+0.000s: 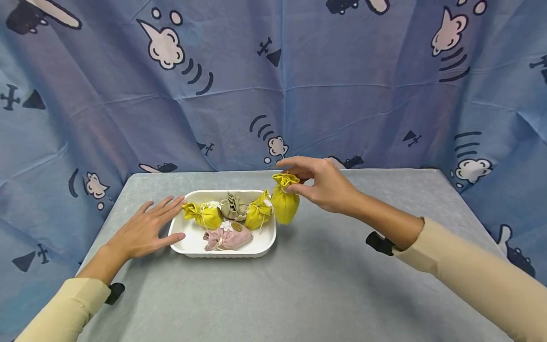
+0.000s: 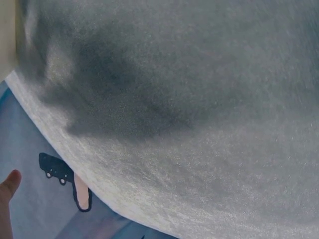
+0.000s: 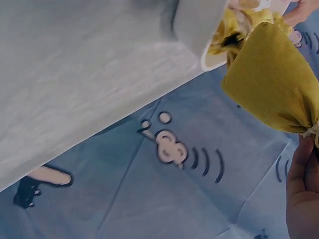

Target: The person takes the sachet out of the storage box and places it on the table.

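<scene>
One yellow pouch [image 1: 285, 205] — neck pinched under the right hand [image 1: 325, 184] — beside the tray [image 1: 222, 251].

We see the yellow drawstring pouch [image 1: 284, 203] upright, pinched at its gathered neck, just beside the white tray's [image 1: 265, 247] right rim.

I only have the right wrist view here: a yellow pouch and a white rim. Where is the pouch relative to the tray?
Observer: The held yellow pouch hangs just outside the white tray, at its right edge.
Operator: What is in the tray?
Observer: Two yellow pouches, a grey-green pouch and a pink pouch.
Operator: And the other hand?
Observer: The left hand lies flat on the grey table, fingers against the tray's left rim.
Operator: How is the pouch held?
Observer: The right hand pinches its gathered neck.
</scene>
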{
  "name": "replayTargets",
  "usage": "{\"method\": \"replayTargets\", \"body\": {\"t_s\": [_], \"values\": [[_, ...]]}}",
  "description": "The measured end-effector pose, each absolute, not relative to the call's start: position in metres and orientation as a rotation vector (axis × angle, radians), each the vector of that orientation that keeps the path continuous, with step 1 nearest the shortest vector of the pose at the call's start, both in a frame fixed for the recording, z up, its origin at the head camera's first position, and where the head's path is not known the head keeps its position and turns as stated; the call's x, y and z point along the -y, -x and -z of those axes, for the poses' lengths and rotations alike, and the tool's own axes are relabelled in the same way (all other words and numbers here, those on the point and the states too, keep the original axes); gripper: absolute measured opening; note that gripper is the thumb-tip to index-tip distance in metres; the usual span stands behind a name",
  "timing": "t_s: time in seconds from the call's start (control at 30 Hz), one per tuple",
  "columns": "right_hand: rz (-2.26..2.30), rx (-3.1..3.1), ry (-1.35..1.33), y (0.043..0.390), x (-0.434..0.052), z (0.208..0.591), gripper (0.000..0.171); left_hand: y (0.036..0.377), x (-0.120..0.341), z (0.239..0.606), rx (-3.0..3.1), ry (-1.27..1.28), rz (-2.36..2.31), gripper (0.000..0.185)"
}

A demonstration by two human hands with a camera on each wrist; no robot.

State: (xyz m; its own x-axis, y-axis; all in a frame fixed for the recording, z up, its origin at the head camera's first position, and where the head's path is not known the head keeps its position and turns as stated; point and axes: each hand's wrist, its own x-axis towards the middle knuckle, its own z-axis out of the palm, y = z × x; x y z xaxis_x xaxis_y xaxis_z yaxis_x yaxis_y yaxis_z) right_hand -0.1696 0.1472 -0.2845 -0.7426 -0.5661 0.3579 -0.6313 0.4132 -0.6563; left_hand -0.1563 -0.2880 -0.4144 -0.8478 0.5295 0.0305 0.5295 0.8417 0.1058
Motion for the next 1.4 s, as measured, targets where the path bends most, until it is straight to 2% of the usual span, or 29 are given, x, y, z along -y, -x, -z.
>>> {"method": "replayTargets", "body": {"t_s": [0.77,1.4], "values": [[-1.055,2.728,-0.832,0.188,-0.228,0.325,0.047,0.159,0.288,0.414,3.015,0.868,0.174,0.085],[-0.984,2.813,-0.671,0.203,-0.253,0.366,0.048,0.157,0.289,0.415,3.021,0.859,0.181,0.085]]}}
